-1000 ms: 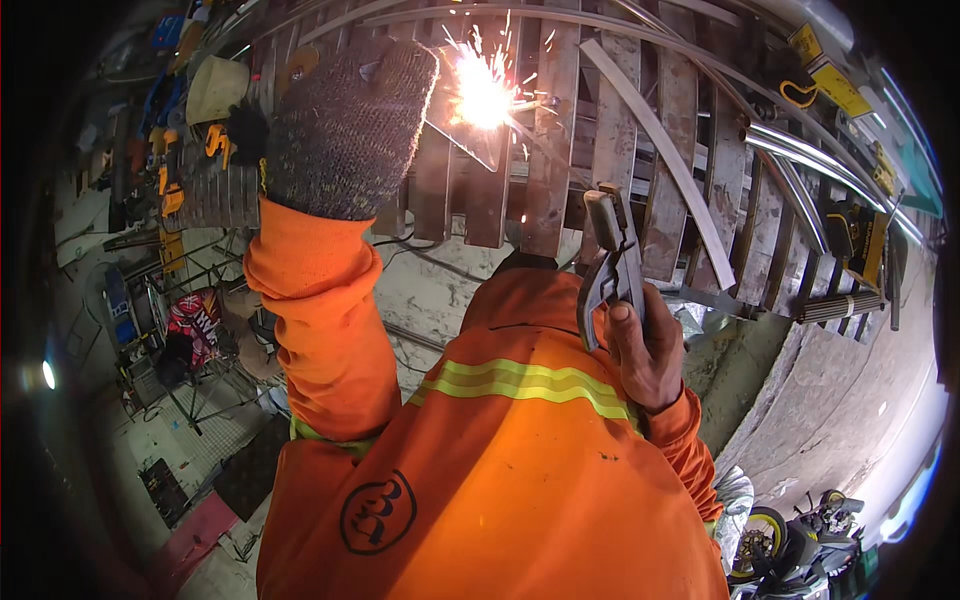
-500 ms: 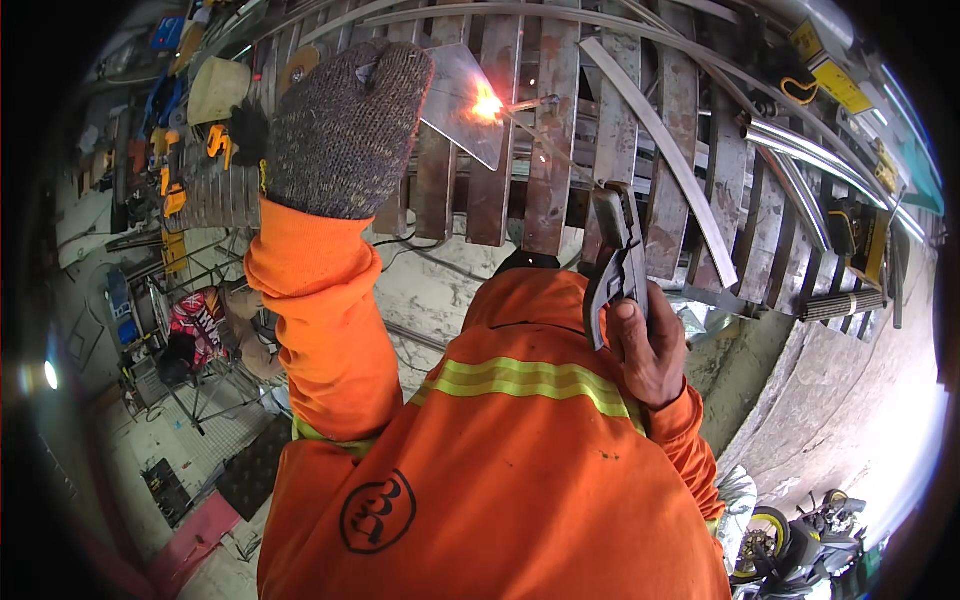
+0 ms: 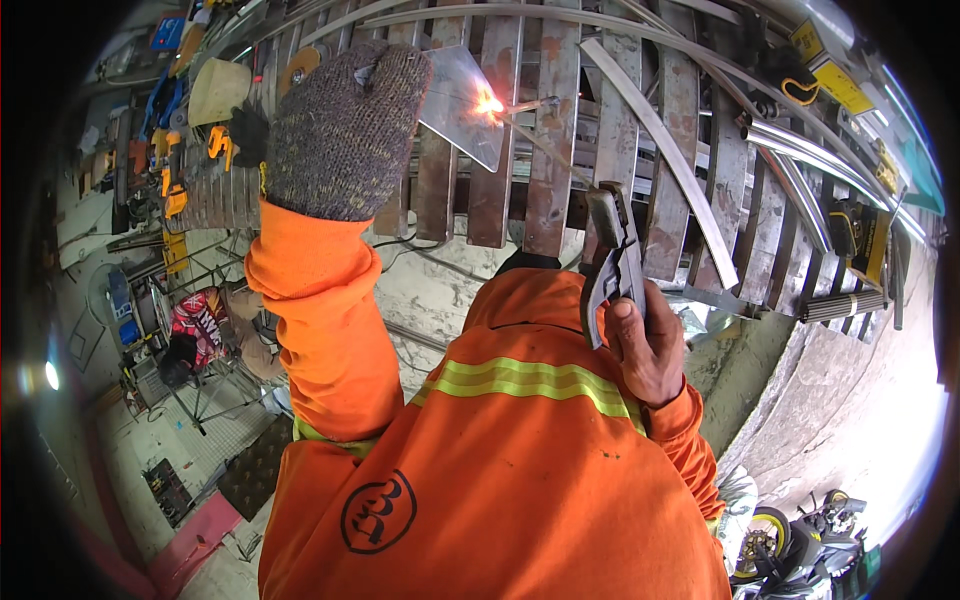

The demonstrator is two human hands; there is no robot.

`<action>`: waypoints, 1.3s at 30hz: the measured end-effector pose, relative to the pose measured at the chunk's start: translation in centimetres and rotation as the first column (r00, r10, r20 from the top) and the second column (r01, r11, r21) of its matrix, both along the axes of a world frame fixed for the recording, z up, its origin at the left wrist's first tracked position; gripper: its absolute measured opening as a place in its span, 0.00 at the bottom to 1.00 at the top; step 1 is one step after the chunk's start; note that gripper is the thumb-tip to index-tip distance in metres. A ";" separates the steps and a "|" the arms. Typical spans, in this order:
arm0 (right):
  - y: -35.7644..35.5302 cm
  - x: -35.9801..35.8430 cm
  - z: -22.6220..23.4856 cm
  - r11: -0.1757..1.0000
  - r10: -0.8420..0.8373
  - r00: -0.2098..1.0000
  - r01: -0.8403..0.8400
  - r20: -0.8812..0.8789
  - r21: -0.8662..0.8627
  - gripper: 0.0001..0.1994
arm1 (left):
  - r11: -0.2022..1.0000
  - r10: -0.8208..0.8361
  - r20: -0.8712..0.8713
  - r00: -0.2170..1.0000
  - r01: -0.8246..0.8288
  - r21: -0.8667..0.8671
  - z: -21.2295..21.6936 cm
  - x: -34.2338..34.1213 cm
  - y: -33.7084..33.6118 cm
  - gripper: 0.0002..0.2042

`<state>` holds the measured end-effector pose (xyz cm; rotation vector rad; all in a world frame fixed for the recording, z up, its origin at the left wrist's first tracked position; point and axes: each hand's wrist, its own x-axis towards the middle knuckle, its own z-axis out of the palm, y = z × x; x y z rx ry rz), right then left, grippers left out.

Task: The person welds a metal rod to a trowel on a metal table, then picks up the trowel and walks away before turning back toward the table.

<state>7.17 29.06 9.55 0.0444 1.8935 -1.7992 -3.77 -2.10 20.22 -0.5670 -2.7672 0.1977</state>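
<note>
My left hand (image 3: 345, 135), in a dark grey knit glove, is closed at the edge of a thin metal plate (image 3: 455, 95); its fingertips are hidden behind the glove. The plate lies tilted over the slatted metal bench. A welding electrode holder (image 3: 618, 245) is gripped in my bare right hand (image 3: 650, 345), thumb along its lever. From its jaw a thin electrode (image 3: 545, 145) runs up and left to the plate's right edge, where a bright orange-white arc (image 3: 488, 103) glows. Beside the arc, a short thin rod (image 3: 530, 104) points right.
Beneath the work is a bench of rusty metal slats (image 3: 548, 190). A flat metal strip (image 3: 665, 150) curves across it, with shiny tubes (image 3: 820, 155) at right. A bundle of rods (image 3: 842, 305) lies at the bench's right edge. Another person (image 3: 205, 325) crouches at lower left; a motorcycle (image 3: 800, 540) stands lower right.
The arc glow looks slightly smaller and the loose sparks around it are fewer. The electrode holder has shifted very slightly to the left. Both hands keep their hold.
</note>
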 end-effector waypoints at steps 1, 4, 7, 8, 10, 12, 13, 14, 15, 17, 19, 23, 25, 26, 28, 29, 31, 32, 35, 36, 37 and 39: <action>0.0 0.0 -0.1 1.000 -0.004 1.000 0.004 0.019 -0.010 0.20 | 1.000 -0.024 -0.028 0.999 0.024 0.001 0.1 -0.1 0.1 0.09; 0.0 0.1 -0.3 1.000 -0.009 1.000 0.010 0.028 -0.021 0.18 | 1.000 -0.016 -0.017 1.000 0.016 0.019 -0.2 -0.1 -0.6 0.12; 0.2 0.0 -0.2 1.000 -0.001 0.998 0.002 0.061 -0.021 0.18 | 0.999 -0.033 -0.037 0.999 0.032 -0.003 -0.3 -0.2 -0.8 0.12; 0.3 0.0 -0.4 1.000 0.011 0.999 -0.011 0.048 -0.010 0.18 | 0.999 -0.034 -0.041 0.999 0.034 -0.005 -0.4 -0.3 -0.7 0.12; -1.2 0.6 -0.4 0.984 -0.167 0.976 0.173 -0.140 0.032 0.19 | 0.999 -0.038 -0.050 0.998 0.037 -0.021 -0.3 0.0 -0.5 0.12; -0.4 0.3 0.3 0.992 -0.085 0.996 0.084 -0.003 -0.098 0.20 | 1.000 -0.023 -0.039 0.999 0.022 -0.014 -0.4 -0.2 -0.5 0.12; 0.2 0.2 -0.4 0.999 -0.016 0.998 0.014 -0.064 -0.037 0.21 | 0.994 -0.002 -0.032 0.999 0.006 0.112 -0.4 0.0 -0.1 0.12; 0.1 0.2 -0.3 0.999 -0.037 0.996 0.035 -0.076 -0.019 0.23 | 0.968 0.128 0.086 0.988 -0.143 0.205 -0.3 0.5 0.4 0.09; 0.3 0.2 -0.3 1.000 -0.028 0.999 0.028 -0.041 -0.004 0.23 | 0.931 0.149 0.144 0.978 -0.187 0.313 -0.1 0.5 0.3 0.11; 0.6 0.1 -0.2 1.000 -0.020 1.000 0.020 -0.006 0.010 0.23 | 0.880 0.162 0.203 0.966 -0.235 0.414 0.2 0.4 0.2 0.17; 0.5 0.0 -0.1 1.000 -0.001 1.000 0.002 -0.016 0.026 0.23 | 0.870 0.230 0.248 0.941 -0.313 0.382 0.4 0.4 0.4 0.19; 0.6 0.0 -0.3 1.000 0.002 0.999 -0.002 0.042 0.010 0.23 | 0.819 0.332 0.315 0.889 -0.438 0.371 1.0 0.2 1.7 0.09; 0.4 0.0 -0.1 1.000 0.000 1.000 -0.001 0.004 0.025 0.23 | 0.913 0.213 0.223 0.951 -0.275 0.301 0.8 0.5 1.1 0.08; 0.4 0.0 -0.1 1.000 0.001 1.000 -0.001 0.004 0.026 0.23 | 0.913 0.213 0.223 0.951 -0.275 0.302 0.6 0.5 0.9 0.08; 0.3 0.0 -0.1 1.000 -0.003 0.999 0.002 0.034 0.010 0.23 | 0.954 0.098 0.094 0.991 -0.121 0.276 0.2 0.5 0.4 0.08; 0.2 0.0 0.0 1.000 -0.002 0.999 0.002 0.034 0.010 0.23 | 0.953 0.099 0.094 0.991 -0.121 0.276 0.3 0.5 0.4 0.08; 0.2 -0.3 0.2 0.999 0.022 0.999 -0.023 0.043 0.023 0.22 | 0.967 0.158 0.122 0.980 -0.179 0.179 0.5 0.6 0.7 0.08; 0.1 -0.3 0.3 0.999 0.022 0.999 -0.023 0.043 0.023 0.22 | 0.967 0.159 0.122 0.980 -0.179 0.179 0.4 0.7 0.8 0.08; -0.3 -0.4 0.3 1.000 0.016 0.998 -0.016 0.056 0.011 0.21 | 0.950 0.171 0.134 0.976 -0.200 0.242 0.4 0.8 0.9 0.08; -0.6 -0.3 0.3 1.000 -0.003 1.000 0.003 0.007 0.009 0.21 | 0.945 0.162 0.138 0.977 -0.194 0.264 0.3 0.9 0.8 0.08; -0.8 -0.3 0.2 1.000 -0.022 0.999 0.022 -0.043 0.006 0.23 | 0.940 0.153 0.140 0.978 -0.188 0.286 0.3 0.9 0.8 0.08; -0.8 -0.3 0.2 1.000 -0.023 0.999 0.023 -0.042 0.003 0.23 | 0.886 0.257 0.226 0.940 -0.323 0.333 0.8 0.7 1.7 0.08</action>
